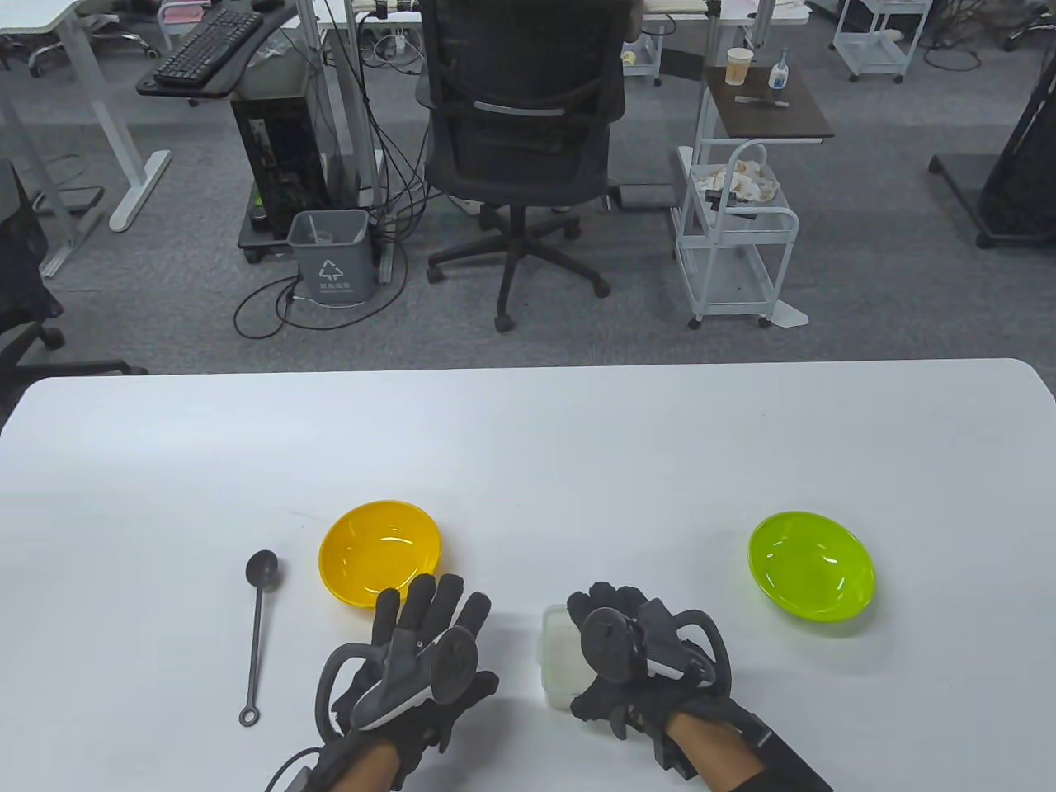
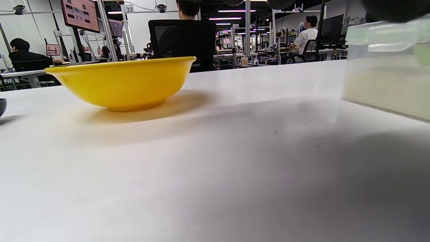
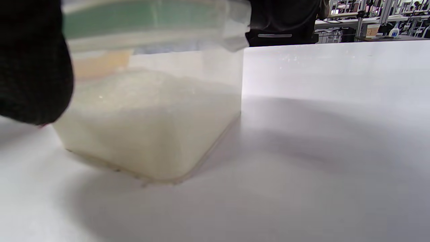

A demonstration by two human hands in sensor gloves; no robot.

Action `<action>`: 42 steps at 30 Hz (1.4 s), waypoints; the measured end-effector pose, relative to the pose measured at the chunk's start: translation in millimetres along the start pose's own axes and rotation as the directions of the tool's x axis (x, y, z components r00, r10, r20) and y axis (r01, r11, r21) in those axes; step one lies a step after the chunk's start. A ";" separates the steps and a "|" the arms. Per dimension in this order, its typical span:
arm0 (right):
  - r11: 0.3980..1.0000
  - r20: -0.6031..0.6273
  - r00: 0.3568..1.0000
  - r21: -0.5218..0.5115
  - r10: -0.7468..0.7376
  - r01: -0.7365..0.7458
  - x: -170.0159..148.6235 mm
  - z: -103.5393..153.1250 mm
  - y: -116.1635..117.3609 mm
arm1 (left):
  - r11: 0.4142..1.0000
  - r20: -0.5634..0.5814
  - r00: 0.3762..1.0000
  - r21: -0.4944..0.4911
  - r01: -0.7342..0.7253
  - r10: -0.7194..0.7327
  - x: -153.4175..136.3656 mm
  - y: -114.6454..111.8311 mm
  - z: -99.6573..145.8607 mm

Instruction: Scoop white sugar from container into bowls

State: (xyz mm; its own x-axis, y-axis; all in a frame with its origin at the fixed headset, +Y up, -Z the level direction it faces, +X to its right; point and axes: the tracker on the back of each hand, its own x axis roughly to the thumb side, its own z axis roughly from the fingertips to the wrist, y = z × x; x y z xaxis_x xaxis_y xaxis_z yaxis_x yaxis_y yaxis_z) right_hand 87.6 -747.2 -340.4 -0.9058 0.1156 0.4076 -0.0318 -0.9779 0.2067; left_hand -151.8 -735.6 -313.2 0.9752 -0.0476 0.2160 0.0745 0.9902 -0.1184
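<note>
A: Where is the sugar container (image 1: 559,667) placed relative to the hands?

B: It is stood on the table (image 1: 528,445) directly under and against the right hand (image 1: 639,660), between the two hands. It is gripped from its right side and top by that hand; in the right wrist view a gloved fingertip (image 3: 32,64) is seen against its wall, and the lid (image 3: 151,15) appears to be still seated. White sugar (image 3: 151,121) is seen filling the lower half or so.

A: And the left hand (image 1: 412,660)?

B: It is held just left of the container, fingers extended and spread, nothing gripped. No contact with the container is shown.

A: Which relation is the next move judged to turn on?

B: The spoon (image 1: 257,635) is laid to the far left of the left hand, well apart from the container. Its long axis runs away from the person, bowl end far, ring end near. It is clearly nearer the left hand, so it would probably be reached from that side while the container is steadied by the right.

A: The bowls?

B: The yellow bowl (image 1: 379,551) is set just beyond the left hand's fingertips; the green bowl (image 1: 812,563) lies beyond and to the right of the right hand. No sugar can be seen in either.
</note>
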 end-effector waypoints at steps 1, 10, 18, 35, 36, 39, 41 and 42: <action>1.000 0.000 1.000 0.000 0.001 -0.001 -0.1 0.0 0.0 | 1.000 0.000 1.000 -0.002 0.001 -0.001 0.2 -0.1 -0.1; 1.000 0.007 1.000 0.017 -0.005 0.005 -0.4 2.4 0.3 | 1.000 0.006 1.000 -0.007 0.000 0.000 2.5 0.0 -0.8; 0.990 0.014 0.990 0.011 -0.138 0.138 -11.5 12.1 -14.4 | 0.991 -0.005 0.993 -0.066 -0.118 0.118 9.4 4.4 -6.7; 0.729 -0.363 0.640 -0.213 -0.678 0.651 -73.8 31.3 5.5 | 0.856 -0.182 0.891 -0.253 -0.451 0.415 49.4 2.1 -41.1; 0.718 -0.368 0.627 -0.209 -0.687 0.664 -74.2 29.2 10.5 | 0.846 -0.186 0.883 -0.255 -0.467 0.431 49.5 -1.0 -41.9; 0.652 -0.384 0.554 -0.198 -0.739 0.732 -74.4 26.6 18.4 | 0.795 -0.207 0.833 -0.253 -0.552 0.512 48.0 -12.5 -42.9; 0.648 -0.389 0.548 -0.194 -0.740 0.737 -76.2 25.5 20.1 | 0.756 -0.235 0.797 -0.256 -0.603 0.556 44.6 -15.5 -43.2; 0.635 -0.391 0.536 -0.192 -0.749 0.748 -77.1 25.8 21.1 | 0.747 -0.241 0.791 -0.261 -0.611 0.563 43.1 -16.4 -43.8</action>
State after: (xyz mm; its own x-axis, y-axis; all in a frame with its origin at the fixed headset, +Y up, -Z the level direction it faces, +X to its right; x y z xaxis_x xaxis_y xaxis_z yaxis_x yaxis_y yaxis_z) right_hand 167.7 -772.2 -344.5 -0.6264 0.7259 -0.2841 -0.7789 -0.5680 0.2659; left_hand -101.9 -759.6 -344.3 0.8631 0.4882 -0.1291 -0.4862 0.7343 -0.4737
